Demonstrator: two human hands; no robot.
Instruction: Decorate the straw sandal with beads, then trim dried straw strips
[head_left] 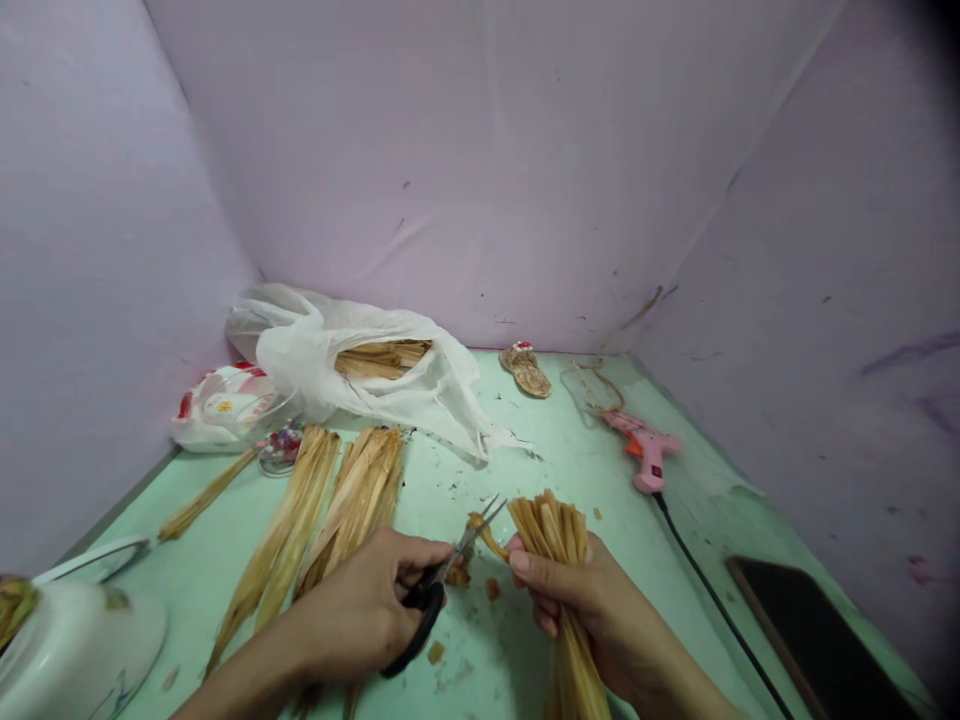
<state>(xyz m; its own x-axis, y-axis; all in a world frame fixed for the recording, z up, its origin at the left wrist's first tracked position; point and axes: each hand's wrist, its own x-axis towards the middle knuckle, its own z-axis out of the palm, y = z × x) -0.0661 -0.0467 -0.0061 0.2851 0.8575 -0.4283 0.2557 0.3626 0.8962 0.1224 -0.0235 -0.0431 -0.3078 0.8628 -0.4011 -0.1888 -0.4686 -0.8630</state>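
My left hand (367, 600) is closed around the black handles of a pair of scissors (426, 612). Their blades are parted and point up and to the right, at the curled end of one dried strip (489, 538). In my right hand (600, 590) is a bundle of dried plant strips (551, 528), gripped upright, its ends fanned above the thumb. The single strip juts out leftward from between my right thumb and fingers. Brown offcuts (493, 589) lie on the table below the blades. Whether the blades touch the strip I cannot tell.
More dried strips (352, 490) lie at the left, below a white plastic bag (300, 345) holding others. A small woven slipper (526, 372) is at the back. On the right are a pink glue gun (651, 450) with its cord and a phone (814, 640). A white bowl (112, 640) stands front left.
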